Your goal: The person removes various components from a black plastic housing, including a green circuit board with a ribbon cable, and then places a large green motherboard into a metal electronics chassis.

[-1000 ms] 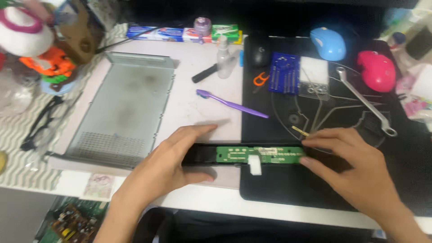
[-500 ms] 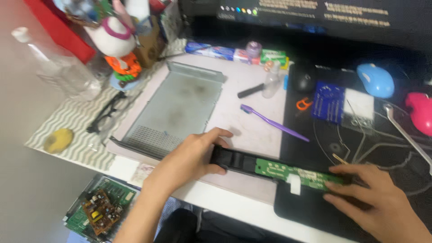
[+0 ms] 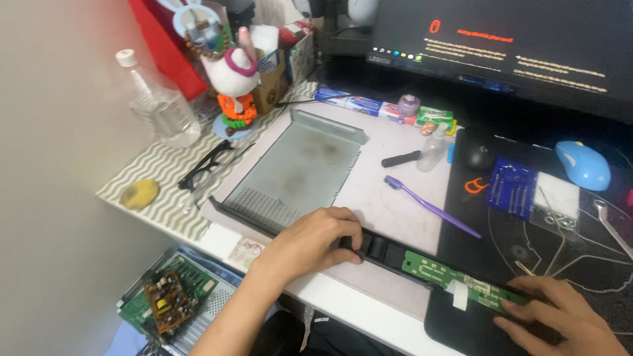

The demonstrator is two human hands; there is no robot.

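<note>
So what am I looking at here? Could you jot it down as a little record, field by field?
setting: cluttered desk in front of a dark monitor
left hand: resting on the black end of a long narrow strip
right hand: fingers on the strip's other end, over its green circuit board
beside the strip: grey metal tray, purple toothbrush
on the black mat: blue screwdriver bit set, blue mouse
below the desk: another circuit board
</note>
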